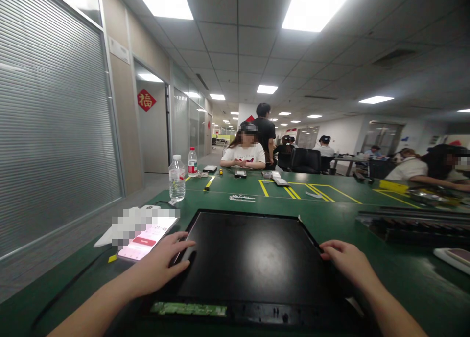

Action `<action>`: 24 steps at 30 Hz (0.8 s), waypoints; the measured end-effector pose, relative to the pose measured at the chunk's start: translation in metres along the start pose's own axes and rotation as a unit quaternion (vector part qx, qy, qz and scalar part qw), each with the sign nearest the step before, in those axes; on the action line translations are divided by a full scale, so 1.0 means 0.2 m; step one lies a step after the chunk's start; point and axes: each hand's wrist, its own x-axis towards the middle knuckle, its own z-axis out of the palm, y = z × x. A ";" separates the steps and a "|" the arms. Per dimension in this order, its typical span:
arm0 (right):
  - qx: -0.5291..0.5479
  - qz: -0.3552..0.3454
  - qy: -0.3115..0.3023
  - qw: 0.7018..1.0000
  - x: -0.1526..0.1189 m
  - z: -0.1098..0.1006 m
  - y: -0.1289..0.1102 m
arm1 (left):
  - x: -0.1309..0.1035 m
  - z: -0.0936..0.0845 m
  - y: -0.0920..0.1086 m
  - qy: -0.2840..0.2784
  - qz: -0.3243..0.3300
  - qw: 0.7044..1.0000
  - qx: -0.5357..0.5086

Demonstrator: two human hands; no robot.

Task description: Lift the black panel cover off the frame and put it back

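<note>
A black flat panel (253,258) with a thin raised frame lies on the green table, a ceiling light mirrored in its surface. Along its near edge runs a green circuit board (189,309). My left hand (167,258) rests at the panel's left edge, fingers apart, with nothing held. At the upper right edge is my right hand (343,261), its fingers bent together against the frame; whether they pinch the edge is too small to tell. A lit phone (147,239) lies left of my left hand.
Two water bottles (177,178) (192,162) stand beyond the phone. Black slotted parts (407,227) and a white device (453,258) lie at the right. Yellow tape (264,188) marks the green table (220,202). A person (243,153) sits across it.
</note>
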 end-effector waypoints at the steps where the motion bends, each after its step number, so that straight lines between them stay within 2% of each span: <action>1: -0.002 0.000 0.004 1.000 0.00 -0.01 0.00 | 0.00 0.01 -0.01 0.012 -0.016 1.000 0.011; 4: -0.019 -0.007 0.030 0.999 0.01 -0.02 0.02 | 0.01 0.02 -0.03 0.014 -0.051 0.998 0.034; 7: -0.045 0.000 0.042 0.998 0.03 0.00 0.05 | 0.02 0.02 -0.02 -0.005 -0.049 0.998 0.046; 12: -0.071 0.009 -0.017 0.997 0.05 0.05 0.08 | 0.03 0.02 -0.02 0.007 -0.049 0.998 0.038; 24: -0.060 -0.030 -0.003 0.998 0.05 0.08 0.09 | 0.05 0.00 -0.03 0.070 -0.091 0.986 -0.124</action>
